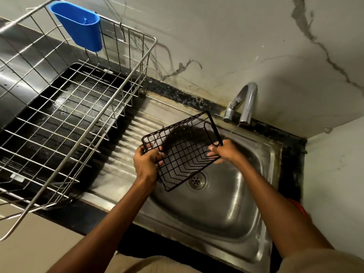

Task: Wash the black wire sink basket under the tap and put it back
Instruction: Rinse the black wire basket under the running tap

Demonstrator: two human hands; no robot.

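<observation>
Left hand: fingers curled round the near-left rim of the black wire basket, thumb outside the wire; a firm grip, judged to carry most of the weight.
Right hand: fingers curled on the far-right corner, by the basket's looped handle; the two grips sit on opposite corners, which I judge lets the person turn and tilt the basket.
Basket position: held in the air between the two hands, over the sink bowl, tilted with its open side facing the person; touching neither bowl nor tap.
Below the fingers: drain, seen partly through the wire mesh; any run-off would fall straight to it.
Beyond the right fingers: tap, spout just past the basket's far corner; a thin thread of water seems to slant from the spout toward the right hand, too faint to be sure.
Left of the left fingers: ribbed drainboard, then a large steel dish rack on the dark tabletop.
Farthest left: blue cup holder hooked on the rack's rim.
Step, as judged: rinsing barely begun; basket needs shifting under the spout.
</observation>
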